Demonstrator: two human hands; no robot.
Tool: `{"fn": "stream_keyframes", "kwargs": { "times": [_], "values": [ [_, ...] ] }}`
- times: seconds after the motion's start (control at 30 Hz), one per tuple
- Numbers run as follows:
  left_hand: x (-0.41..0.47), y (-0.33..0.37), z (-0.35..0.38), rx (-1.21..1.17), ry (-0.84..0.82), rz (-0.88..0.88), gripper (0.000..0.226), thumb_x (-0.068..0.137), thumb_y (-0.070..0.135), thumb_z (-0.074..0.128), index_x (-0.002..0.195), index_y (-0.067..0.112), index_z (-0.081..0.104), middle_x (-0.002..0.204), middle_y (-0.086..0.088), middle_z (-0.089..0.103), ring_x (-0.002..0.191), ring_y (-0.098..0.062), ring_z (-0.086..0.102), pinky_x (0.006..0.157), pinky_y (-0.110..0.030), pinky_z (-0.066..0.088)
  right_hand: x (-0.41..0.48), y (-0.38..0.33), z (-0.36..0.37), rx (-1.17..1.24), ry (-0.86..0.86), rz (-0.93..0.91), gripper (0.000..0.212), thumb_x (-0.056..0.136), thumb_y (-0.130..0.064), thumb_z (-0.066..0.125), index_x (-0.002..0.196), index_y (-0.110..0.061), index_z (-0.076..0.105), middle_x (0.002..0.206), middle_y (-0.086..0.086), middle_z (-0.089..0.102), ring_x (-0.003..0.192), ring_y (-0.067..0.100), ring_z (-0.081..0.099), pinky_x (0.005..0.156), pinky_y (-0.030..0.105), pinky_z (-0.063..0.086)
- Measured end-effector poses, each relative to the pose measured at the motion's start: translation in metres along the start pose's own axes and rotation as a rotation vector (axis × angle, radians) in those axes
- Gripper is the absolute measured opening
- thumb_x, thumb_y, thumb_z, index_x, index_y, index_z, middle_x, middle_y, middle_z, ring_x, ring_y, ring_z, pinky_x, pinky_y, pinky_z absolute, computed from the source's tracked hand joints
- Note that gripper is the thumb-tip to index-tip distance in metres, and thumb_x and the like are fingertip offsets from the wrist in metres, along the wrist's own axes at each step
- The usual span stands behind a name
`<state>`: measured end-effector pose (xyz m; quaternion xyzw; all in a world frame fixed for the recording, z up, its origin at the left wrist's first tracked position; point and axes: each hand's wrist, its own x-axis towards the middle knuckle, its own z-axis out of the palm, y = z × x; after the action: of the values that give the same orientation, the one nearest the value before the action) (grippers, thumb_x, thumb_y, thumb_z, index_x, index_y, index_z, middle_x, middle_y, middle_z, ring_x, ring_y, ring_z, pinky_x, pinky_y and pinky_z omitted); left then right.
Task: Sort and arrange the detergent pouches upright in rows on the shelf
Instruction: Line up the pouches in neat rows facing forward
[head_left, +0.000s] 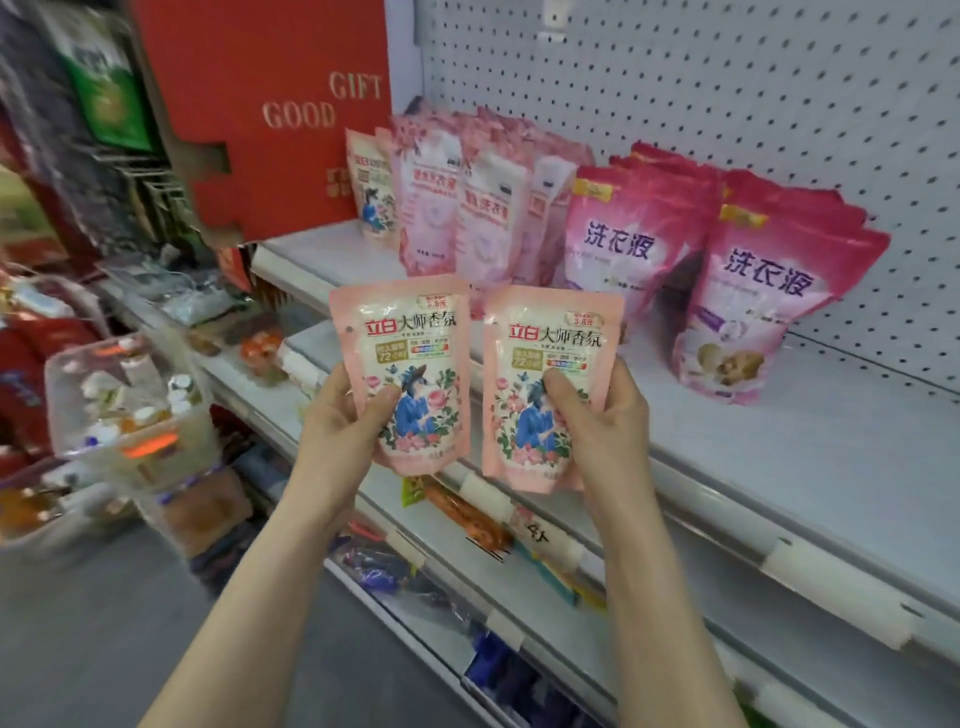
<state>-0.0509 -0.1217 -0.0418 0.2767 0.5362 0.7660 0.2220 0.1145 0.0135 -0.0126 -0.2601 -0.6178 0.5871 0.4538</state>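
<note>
Now each hand, left hand (347, 410) and right hand (597, 410), holds one pouch: left pouch (405, 364), right pouch (545, 379). Next, I think, stand them beside the matching pouch (370, 189) on the shelf (779, 447).

shop aisle. far right: white perforated back panel (727, 78) behind a white metal shelf (779, 457), its near edge carrying clear price-label holders (789, 569). far left: red carton (249, 67) lettered "good gift". near left: grey floor (104, 649), blurred; a clear plastic bin (78, 415) of small goods. lighting even.
</note>
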Motion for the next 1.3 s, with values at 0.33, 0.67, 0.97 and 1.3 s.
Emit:
{"fn": "stream_keyframes", "kwargs": {
  "times": [0.33, 0.67, 0.97, 1.3],
  "values": [
    [0.114, -0.009, -0.078, -0.039, 0.063, 0.054, 0.029, 0.096, 0.006, 0.054, 0.12, 0.022, 0.057, 0.107, 0.006, 0.074, 0.092, -0.012, 0.072, 0.062, -0.023, 0.057, 0.077, 0.032, 0.104, -0.026, -0.047, -0.036, 0.022, 0.088, -0.015, 0.071, 0.104, -0.03, 0.064, 0.103, -0.004, 0.075, 0.091, 0.018, 0.074, 0.068, 0.036, 0.062],
    [0.249, 0.0, -0.177, 0.024, -0.157, 0.031, 0.035, 0.082, 0.03, 0.064, 0.117, 0.031, 0.06, 0.116, 0.003, 0.07, 0.102, -0.017, 0.069, 0.07, -0.025, 0.058, 0.182, 0.025, 0.241, -0.321, 0.151, -0.199, 0.026, 0.083, -0.015, 0.074, 0.095, -0.036, 0.065, 0.088, -0.02, 0.074, 0.083, 0.0, 0.072, 0.062, 0.018, 0.056],
    [0.3, 0.005, -0.2, -0.008, -0.281, -0.006, 0.031, 0.083, 0.024, 0.063, 0.112, 0.033, 0.062, 0.113, 0.004, 0.072, 0.099, -0.014, 0.07, 0.069, -0.021, 0.057, 0.276, 0.031, 0.325, -0.529, 0.259, -0.144, 0.037, 0.083, -0.019, 0.075, 0.118, -0.009, 0.067, 0.114, 0.004, 0.072, 0.104, 0.021, 0.068, 0.093, 0.046, 0.054],
    [0.32, 0.015, -0.189, 0.045, -0.318, 0.033, 0.031, 0.092, 0.01, 0.057, 0.113, 0.033, 0.061, 0.113, 0.006, 0.072, 0.101, -0.014, 0.07, 0.077, -0.031, 0.06, 0.307, -0.008, 0.331, -1.188, 0.049, -0.477, 0.022, 0.082, -0.01, 0.073, 0.102, -0.021, 0.074, 0.098, -0.003, 0.073, 0.089, 0.014, 0.067, 0.077, 0.033, 0.055]
  ]
}}
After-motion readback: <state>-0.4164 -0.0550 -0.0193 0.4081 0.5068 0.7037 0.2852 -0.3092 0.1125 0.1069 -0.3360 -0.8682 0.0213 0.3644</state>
